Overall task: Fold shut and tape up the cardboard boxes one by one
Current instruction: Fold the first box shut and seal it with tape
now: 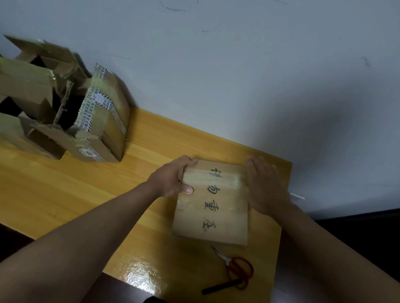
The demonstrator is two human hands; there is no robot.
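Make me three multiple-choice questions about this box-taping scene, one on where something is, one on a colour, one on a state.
1. Where do the scissors lie?
A. on the box pile
B. on the table, nearer the person than the flat box
C. in the left hand

2. What colour are the scissor handles?
A. red
B. blue
C. green

3. The lettered box under the hands is
A. wide open
B. closed flat
C. torn in half

Answers: B, they rest below the box; A, loops show red; B, left hand and right hand hold its flat top.

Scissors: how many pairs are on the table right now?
1. The red-handled scissors lie on the wooden table just in front of the closed cardboard box, beside a black stick. More could be hidden in the box pile.
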